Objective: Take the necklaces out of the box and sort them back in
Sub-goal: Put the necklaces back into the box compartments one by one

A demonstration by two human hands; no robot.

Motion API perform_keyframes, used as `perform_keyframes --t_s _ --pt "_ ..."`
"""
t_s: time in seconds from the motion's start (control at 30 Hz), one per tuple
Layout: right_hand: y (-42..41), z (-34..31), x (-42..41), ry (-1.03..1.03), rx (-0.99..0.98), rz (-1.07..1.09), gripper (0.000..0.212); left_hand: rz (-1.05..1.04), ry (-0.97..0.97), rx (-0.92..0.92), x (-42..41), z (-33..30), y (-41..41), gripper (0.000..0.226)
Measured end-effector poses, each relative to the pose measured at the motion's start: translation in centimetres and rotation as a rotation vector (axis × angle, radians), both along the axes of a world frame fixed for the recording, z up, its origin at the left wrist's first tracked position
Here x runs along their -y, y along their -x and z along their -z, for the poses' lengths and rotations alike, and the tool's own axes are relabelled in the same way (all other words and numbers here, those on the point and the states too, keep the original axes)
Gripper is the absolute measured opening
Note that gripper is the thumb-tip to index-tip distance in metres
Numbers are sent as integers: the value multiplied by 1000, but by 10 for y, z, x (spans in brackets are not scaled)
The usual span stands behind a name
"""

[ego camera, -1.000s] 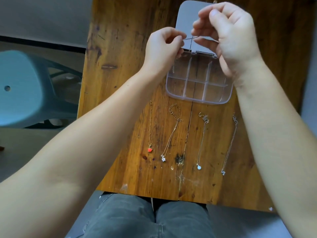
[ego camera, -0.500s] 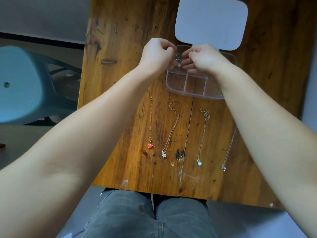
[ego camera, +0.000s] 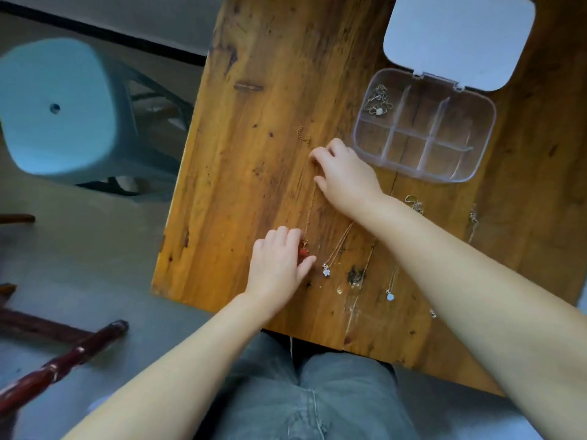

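A clear plastic box (ego camera: 486, 122) with several compartments lies open on the wooden table (ego camera: 270, 74), lid flat behind it. One bunched necklace (ego camera: 378, 101) sits in its far-left compartment. The gold necklace with a red pendant (ego camera: 309, 214) lies stretched on the table. My left hand (ego camera: 279, 265) pinches its red pendant end. My right hand (ego camera: 346, 176) presses fingers on the chain's upper part, clasp end beyond. To the right lie a necklace with a flower pendant (ego camera: 336, 249), one with a pale round pendant (ego camera: 390, 295), and another largely hidden by my right arm.
A pale blue plastic stool (ego camera: 60, 106) stands left of the table. A dark red wooden rod (ego camera: 63, 363) lies on the floor at lower left. My knees in grey jeans (ego camera: 305, 392) are under the table's near edge.
Both hands dropped from above the box down to the red-pendant necklace at left. The necklace they held now lies bunched in the box's far-left compartment. The camera view shifted left.
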State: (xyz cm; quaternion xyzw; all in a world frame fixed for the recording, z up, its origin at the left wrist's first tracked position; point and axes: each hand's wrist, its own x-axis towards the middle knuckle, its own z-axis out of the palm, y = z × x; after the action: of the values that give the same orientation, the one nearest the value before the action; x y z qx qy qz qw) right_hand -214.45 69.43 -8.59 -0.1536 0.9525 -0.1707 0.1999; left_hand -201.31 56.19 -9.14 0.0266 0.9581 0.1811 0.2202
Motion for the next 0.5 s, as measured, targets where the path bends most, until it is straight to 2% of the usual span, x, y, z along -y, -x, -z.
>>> perform_keyframes --t_s 0.13,0.23,0.33,0.4,0.5 --pt "8 2 1 -69 -67 -137 15 55 -11 -92 1 5 2 20" --pt "5 0 -2 -88 -61 -187 15 77 -46 -87 4 1 9 18" --pt "0 -8 -5 -34 1 -144 13 -46 -232 -27 8 -10 17 11" --pt "-6 -18 -10 136 124 -68 16 -113 -389 -53 8 -24 27 14" --pt "-20 -45 -14 589 547 128 23 -198 -570 -184 3 -51 53 17"
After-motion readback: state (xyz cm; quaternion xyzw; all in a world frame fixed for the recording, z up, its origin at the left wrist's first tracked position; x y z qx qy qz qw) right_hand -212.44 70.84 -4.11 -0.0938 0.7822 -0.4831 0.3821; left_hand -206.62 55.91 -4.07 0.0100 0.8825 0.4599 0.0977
